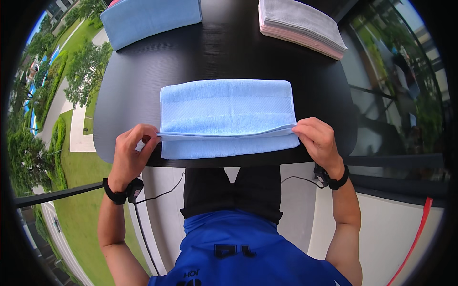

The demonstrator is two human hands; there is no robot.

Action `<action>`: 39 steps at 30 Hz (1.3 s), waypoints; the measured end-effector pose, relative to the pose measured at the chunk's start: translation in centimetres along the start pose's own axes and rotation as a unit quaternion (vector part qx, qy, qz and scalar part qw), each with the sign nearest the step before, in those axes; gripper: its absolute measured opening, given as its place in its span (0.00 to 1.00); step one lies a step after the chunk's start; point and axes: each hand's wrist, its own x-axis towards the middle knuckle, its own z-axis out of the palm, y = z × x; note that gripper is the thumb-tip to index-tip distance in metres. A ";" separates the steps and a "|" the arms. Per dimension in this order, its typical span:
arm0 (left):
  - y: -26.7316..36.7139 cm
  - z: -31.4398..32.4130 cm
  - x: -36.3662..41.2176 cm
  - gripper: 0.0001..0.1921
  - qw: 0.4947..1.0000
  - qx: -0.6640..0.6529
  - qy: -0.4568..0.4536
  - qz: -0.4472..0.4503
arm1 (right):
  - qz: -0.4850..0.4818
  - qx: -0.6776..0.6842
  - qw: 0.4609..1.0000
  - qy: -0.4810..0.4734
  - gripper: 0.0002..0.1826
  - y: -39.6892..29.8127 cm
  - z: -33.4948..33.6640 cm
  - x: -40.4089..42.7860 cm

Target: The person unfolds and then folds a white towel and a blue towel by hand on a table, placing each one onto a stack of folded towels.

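Note:
A light blue towel (229, 103) lies across the dark table in front of me, near its front edge. My left hand (137, 143) pinches the left end of a raised edge of the towel between thumb and fingers. The right end of that same edge is pinched by my right hand (315, 137). Between the two hands the edge runs nearly straight, sagging slightly in the middle. Below it a strip of the towel rests flat towards me, and above it a wider part with a woven band lies spread.
A folded blue towel pile (154, 21) sits at the table's far left, with a bit of pink behind it. At the far right is a stack of folded grey and pink towels (300, 28). The dark wooden table (229, 64) has rounded corners. Cabled devices (134, 189) are strapped to both wrists.

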 end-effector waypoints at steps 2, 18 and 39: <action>0.5 -0.5 0.4 0.10 0.999 0.002 0.021 0.032 | -0.012 -0.011 1.000 0.001 0.08 0.0 -0.8 0.4; 9.0 -9.1 4.1 0.08 0.980 0.072 0.135 0.128 | 0.063 0.253 0.964 0.043 0.08 -3.5 -12.7 5.7; 9.2 -8.0 7.0 0.05 0.998 0.052 -0.010 0.038 | 0.133 0.275 0.949 0.071 0.06 -3.8 -11.3 4.4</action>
